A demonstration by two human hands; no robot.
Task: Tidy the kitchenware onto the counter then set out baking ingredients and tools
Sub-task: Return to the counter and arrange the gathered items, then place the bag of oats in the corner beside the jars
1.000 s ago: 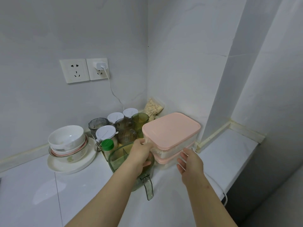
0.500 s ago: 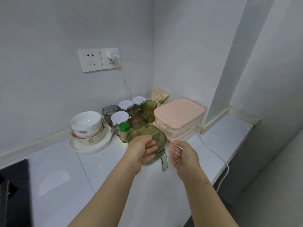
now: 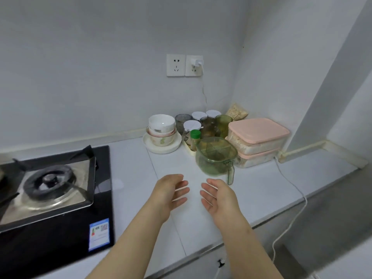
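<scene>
Hovering over the white counter (image 3: 136, 174), the left hand (image 3: 171, 193) and the right hand (image 3: 218, 195) face each other palm to palm with fingers loosely extended. Neither grasps anything, and neither appears to touch the surface. The kitchenware stands grouped in the back corner. A stack of bowls (image 3: 162, 127) sits on a white plate (image 3: 161, 151); just beside it, white-lidded jars (image 3: 192, 124), a green-capped bottle (image 3: 195, 136) and ribbed glasses (image 3: 223, 122) are packed close together. The green handled bowl (image 3: 216, 157) stands in front of the glasses, its handle turned toward the person, which I judge convenient for a later pick-up. Whether it touches the pink-lidded boxes (image 3: 258, 130) beside it cannot be told. Those two boxes are stacked squarely one on the other against the right-hand wall, an arrangement that in my view saves counter room. A bag of grain (image 3: 236, 112) leans in the corner behind them. A gas hob (image 3: 50, 182) lies well apart on the left. A charger cable (image 3: 290, 181) emerges beside the boxes, crosses the counter and drops over its front edge. Assessment: the tidying stage looks largely complete, and the stretch of counter beneath the hands seems reserved for laying out ingredients and tools. The trailing cable is a snag hazard for any reach toward the boxes.
</scene>
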